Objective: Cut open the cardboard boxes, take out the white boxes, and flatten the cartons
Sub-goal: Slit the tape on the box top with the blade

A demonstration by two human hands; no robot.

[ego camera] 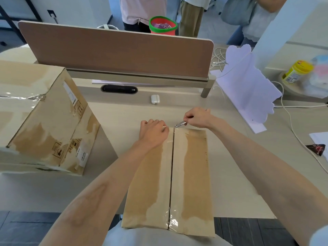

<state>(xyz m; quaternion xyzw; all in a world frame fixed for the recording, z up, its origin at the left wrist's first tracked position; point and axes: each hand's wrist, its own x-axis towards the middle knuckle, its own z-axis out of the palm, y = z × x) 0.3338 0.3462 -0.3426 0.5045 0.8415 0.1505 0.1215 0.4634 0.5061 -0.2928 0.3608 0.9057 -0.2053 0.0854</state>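
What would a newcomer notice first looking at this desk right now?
The long brown cardboard box lying front and centre, its taped seam running lengthwise. At the seam's far end the right hand pinches a small metal cutter, the left hand resting on the box beside it. A bigger battered cardboard carton stands at left.

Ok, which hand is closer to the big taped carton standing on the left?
Left. The left hand holds the small carton's far end, on the side toward the big carton; the right hand, pinching the cutter, sits farther right.
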